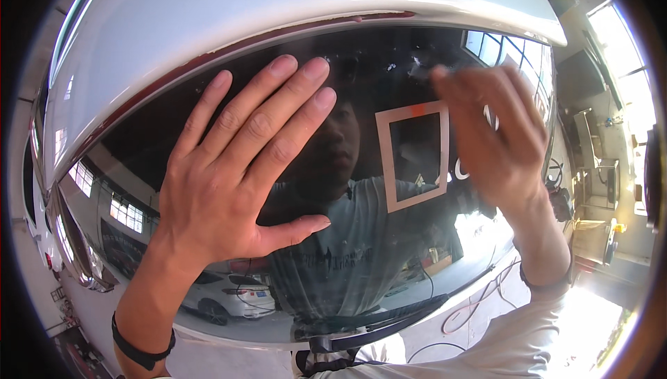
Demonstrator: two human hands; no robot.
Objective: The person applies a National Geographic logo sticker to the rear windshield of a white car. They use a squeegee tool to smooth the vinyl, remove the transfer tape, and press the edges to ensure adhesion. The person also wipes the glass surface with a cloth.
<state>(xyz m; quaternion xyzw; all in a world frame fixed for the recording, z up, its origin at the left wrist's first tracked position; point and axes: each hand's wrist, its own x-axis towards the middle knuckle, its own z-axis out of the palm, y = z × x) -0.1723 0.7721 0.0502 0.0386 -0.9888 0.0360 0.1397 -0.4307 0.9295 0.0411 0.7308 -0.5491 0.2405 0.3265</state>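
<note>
My left hand (229,157) lies flat against the dark rear window (208,240) of a white car, its fingers outstretched and thumb apart. A pale rectangular frame of tape (384,160), with a small orange patch on its top edge, sticks to the glass between my hands. To the right of that frame, my right hand (497,125) is smeared by motion. Its fingers are bent and drawn together, pinched near the upper glass. Whatever they hold is too blurred to name. Small whitish flecks (391,68) show on the glass by those fingertips.
White car bodywork (278,4) curves above the window, with a dark red strip (236,40) along the seam. A black wiper (389,327) crosses the lower glass. A cable (479,302) loops on the floor at right. Equipment (597,177) stands near the bright windows.
</note>
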